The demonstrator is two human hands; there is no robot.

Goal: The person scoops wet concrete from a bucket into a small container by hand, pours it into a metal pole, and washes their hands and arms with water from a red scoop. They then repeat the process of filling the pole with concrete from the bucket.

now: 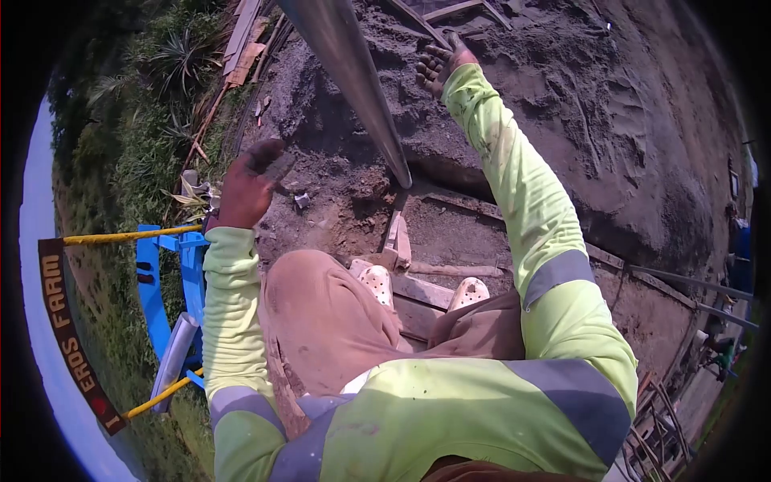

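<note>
I look down on my own body in a yellow-green reflective shirt and brown trousers, feet in white clogs [377,283] on wooden planks. My left hand [247,186] is raised at the left with fingers curled around a small dark flat piece. My right hand [440,63] is stretched forward and up, fingers spread and empty, just right of a long grey metal pipe [353,80] that slants down from the top to an end near the ground.
Dark sandy soil [610,120] fills the right and top. Wooden planks [426,289] lie under my feet. A blue metal frame [173,273] with yellow rope [128,236] stands at the left, beside grass and a brown lettered banner [68,329]. Loose boards [245,40] lie top left.
</note>
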